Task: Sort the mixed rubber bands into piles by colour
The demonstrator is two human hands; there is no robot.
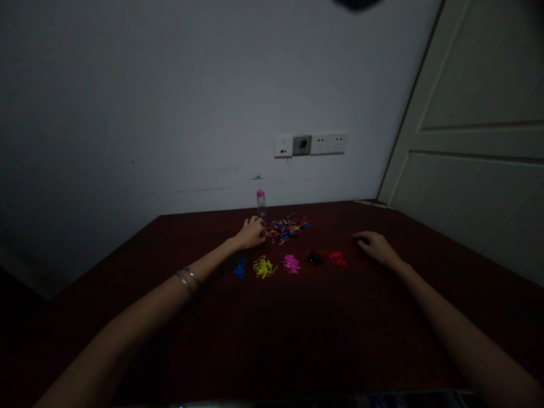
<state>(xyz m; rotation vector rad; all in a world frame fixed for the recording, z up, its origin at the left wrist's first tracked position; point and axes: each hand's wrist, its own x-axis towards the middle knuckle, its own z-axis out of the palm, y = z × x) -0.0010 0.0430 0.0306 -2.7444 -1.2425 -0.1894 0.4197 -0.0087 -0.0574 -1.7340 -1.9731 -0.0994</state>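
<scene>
My left hand (252,233), with silvery bangles on its wrist, is at the left edge of a mixed pile of small coloured bands (285,228). Its fingers are curled together; whatever is between them is hidden. My right hand (376,247) rests on the table to the right, thumb and fingers apart, holding nothing. Nearer to me lies a row of bands sorted by colour: blue bands (239,268), yellow bands (264,267), pink bands (291,263), black bands (315,258) and red bands (337,258). The red ones are closest to my right hand.
Behind the mixed pile stands a clear bottle with a pink cap (260,203). The dark red table (272,328) meets a pale wall (204,113) carrying a row of sockets (328,144). A panelled door (476,164) is at the right.
</scene>
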